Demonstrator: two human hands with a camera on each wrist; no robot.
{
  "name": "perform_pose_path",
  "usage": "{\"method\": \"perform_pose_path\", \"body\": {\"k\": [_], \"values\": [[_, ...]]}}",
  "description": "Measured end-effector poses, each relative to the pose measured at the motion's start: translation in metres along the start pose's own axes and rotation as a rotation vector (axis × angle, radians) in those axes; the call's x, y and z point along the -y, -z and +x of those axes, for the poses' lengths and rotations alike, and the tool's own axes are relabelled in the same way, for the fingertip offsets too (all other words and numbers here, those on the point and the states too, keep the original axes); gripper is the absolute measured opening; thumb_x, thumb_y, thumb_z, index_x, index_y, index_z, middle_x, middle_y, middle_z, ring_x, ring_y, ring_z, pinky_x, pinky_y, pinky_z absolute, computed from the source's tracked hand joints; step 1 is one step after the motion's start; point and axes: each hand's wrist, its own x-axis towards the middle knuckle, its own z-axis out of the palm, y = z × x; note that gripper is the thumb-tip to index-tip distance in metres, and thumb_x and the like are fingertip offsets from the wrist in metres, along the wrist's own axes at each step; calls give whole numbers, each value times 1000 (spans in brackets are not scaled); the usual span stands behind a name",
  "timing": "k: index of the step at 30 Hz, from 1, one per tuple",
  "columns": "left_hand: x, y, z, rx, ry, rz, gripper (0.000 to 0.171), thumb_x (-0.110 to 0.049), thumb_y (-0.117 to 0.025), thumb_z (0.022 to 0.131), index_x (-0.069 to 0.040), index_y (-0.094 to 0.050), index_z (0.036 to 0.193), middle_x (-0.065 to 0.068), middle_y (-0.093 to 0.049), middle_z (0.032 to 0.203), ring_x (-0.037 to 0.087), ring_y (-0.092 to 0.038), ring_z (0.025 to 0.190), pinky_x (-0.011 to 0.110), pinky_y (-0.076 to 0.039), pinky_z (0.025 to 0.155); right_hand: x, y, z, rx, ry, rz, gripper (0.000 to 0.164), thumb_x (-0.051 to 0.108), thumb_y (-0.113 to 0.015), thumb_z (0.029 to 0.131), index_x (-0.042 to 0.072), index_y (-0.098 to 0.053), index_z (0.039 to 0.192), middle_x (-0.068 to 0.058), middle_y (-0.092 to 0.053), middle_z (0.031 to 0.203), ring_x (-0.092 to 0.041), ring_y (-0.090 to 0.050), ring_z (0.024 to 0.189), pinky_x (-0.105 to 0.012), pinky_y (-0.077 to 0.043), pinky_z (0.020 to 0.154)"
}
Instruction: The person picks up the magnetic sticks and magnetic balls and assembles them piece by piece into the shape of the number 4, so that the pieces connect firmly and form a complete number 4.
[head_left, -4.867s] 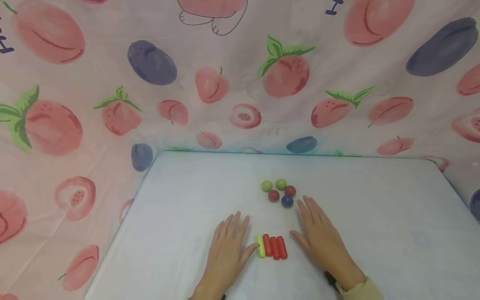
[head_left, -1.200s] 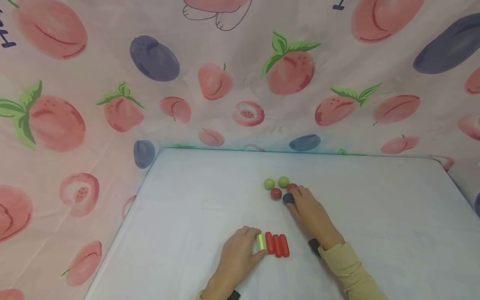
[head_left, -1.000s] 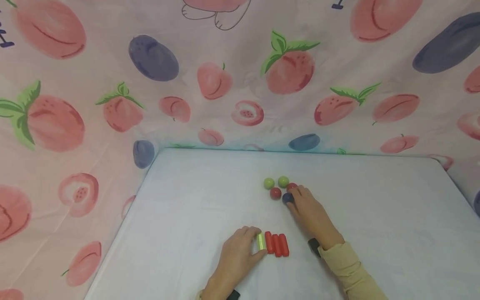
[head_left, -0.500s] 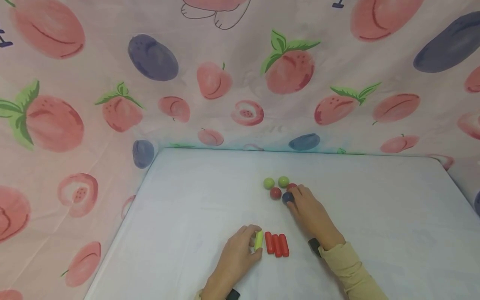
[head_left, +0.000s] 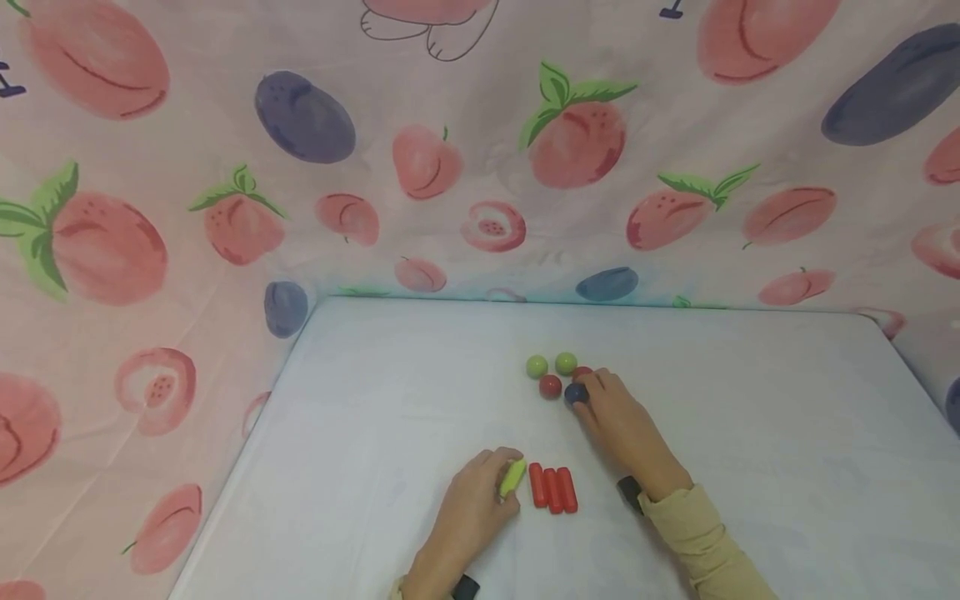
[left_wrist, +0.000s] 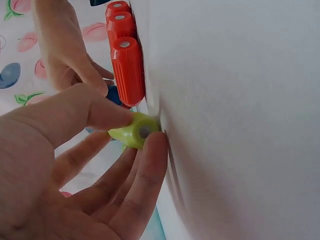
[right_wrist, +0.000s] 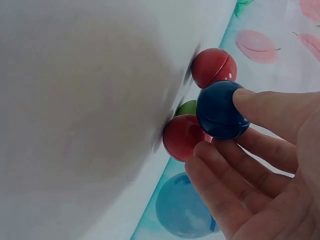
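My left hand (head_left: 468, 504) pinches a short yellow-green magnetic stick (head_left: 512, 477) between thumb and fingers, low over the table. The stick leans to the right at its far end; a grey disc shows on its end in the left wrist view. Just right of it, three red sticks (head_left: 553, 489) lie side by side. Farther back, my right hand (head_left: 626, 421) has thumb and fingers on a dark blue ball (right_wrist: 220, 110). Close to that ball are two red balls, one (head_left: 550, 387) in plain sight and one partly behind my fingers. Two green balls (head_left: 536, 367) sit behind them.
Everything lies on a white tabletop (head_left: 375, 392). A fruit-printed cloth (head_left: 480, 150) hangs along the table's back and left sides. Each wrist carries a black band, the right one (head_left: 630, 493) just above a beige sleeve.
From lying flat, my hands have moved to the yellow-green stick and blue ball. The left has drawn its stick away from the red ones and turned it; the right stays still lately.
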Motion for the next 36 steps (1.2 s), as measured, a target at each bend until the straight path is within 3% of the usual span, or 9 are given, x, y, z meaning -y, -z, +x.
{"method": "perform_pose_path", "body": {"k": [7,16,36], "values": [[2,1,2,-21,0,12,54,-7,-76,80,-21,-60,130,-6,-65,97,6,-57,84,26,-53,75,0,2,0,-13,19,-10,39,12,-74,89,-5,-57,119,-16,-58,108,-27,-58,100,-42,-56,92],[1,4,8,-13,34,-12,44,-8,-76,80,-18,-64,121,-7,-64,95,7,-56,83,26,-54,75,3,4,-2,-11,20,-16,38,12,-75,89,-5,-57,118,-15,-58,107,-26,-58,100,-41,-56,92],[1,6,22,-44,-17,-4,41,-7,-75,82,-17,-65,121,-1,-68,107,13,-61,96,33,-56,86,8,12,-7,-23,44,25,37,12,-73,90,-1,-56,120,-12,-57,107,-23,-55,98,-39,-56,89]]}}
